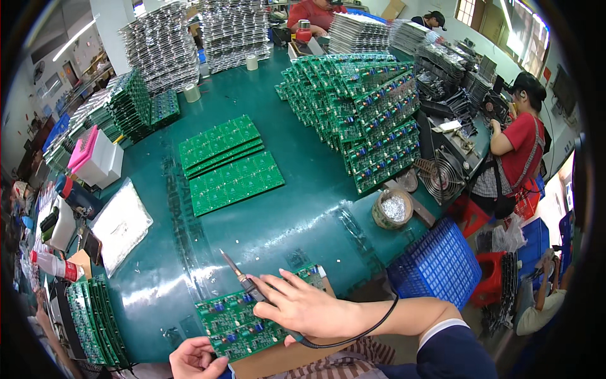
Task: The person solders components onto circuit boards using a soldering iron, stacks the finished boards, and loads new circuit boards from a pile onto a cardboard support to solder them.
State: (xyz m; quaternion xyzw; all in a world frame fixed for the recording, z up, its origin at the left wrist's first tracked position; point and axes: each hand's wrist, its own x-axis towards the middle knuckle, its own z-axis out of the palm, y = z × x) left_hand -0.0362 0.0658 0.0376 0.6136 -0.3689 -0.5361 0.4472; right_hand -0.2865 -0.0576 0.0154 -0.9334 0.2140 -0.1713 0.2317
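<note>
My right hand [309, 306] is closed around a soldering iron [251, 289], whose metal tip points up and to the left, past the far edge of a green circuit board [233, 325]. The iron's dark cable loops back beside my right forearm. That board carries many small components and lies in front of me at the table's near edge. At its lower left corner my left hand [197, 360] pinches the edge between thumb and curled fingers. Part of the board is hidden under my right hand. Brown cardboard [278, 361] shows below it.
Bare-backed green boards [233, 180] lie mid-table; tall populated board stacks [379, 126] rise behind right. A round pot of silvery material [392, 210] and blue basket [435, 262] sit at right. Left are a white bag [123, 224], bottle [57, 265] and upright boards [95, 319]. Co-workers sit beyond.
</note>
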